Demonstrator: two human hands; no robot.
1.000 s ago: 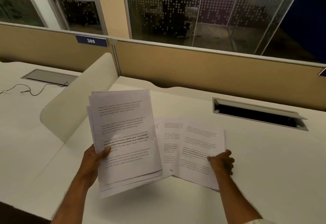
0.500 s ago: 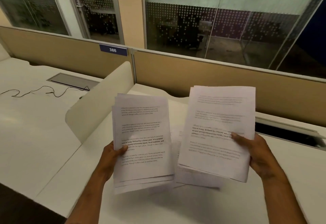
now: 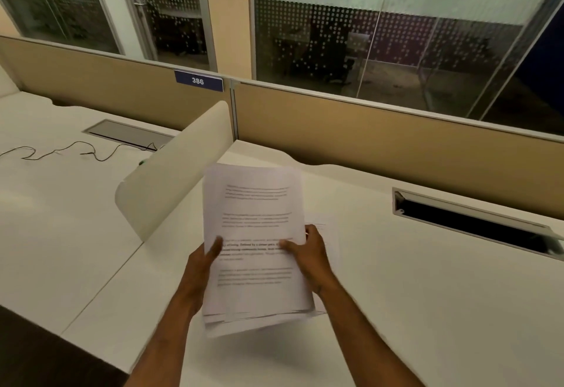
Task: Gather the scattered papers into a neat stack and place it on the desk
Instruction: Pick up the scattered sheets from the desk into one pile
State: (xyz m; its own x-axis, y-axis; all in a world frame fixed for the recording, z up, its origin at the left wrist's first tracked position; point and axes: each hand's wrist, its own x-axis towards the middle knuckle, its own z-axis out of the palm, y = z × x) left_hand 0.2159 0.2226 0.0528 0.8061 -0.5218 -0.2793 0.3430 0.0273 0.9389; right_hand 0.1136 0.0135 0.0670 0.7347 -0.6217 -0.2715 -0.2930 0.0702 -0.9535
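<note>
**A:** Status on the papers?

**B:** I see one bundle, the paper stack (image 3: 256, 246), held up in the air above the desk (image 3: 396, 310), printed side toward the camera. Left hand (image 3: 201, 267) grips its left edge, thumb on the front face. Right hand (image 3: 308, 252) grips the right edge, thumb across the bold text line, fingers wrapped behind.

**A:** Squared up?

**B:** No. Bottom edges are staggered; several sheet corners stick out below the top page. Text is motion-blurred, so I can't read it.

**A:** Anything left on the desk?

**B:** One loose sheet (image 3: 328, 234) shows just right of the stack, behind the right hand. I can't tell whether it lies flat on the desk or belongs to the bundle.

**A:** Where is the stack relative to the desk's fixtures?

**B:** Right of the white rounded divider (image 3: 171, 173), which stands on the desk's left edge. Well left of the open cable tray (image 3: 470, 222) set into the desktop. In front of the tan partition panel (image 3: 396, 145).

**A:** Neighbouring side?

**B:** Left of the divider: a thin black cable (image 3: 76, 151) lying loose on the next desk, a closed cable hatch (image 3: 128, 135) behind it, and a blue "386" label (image 3: 198, 81) on the partition.
</note>
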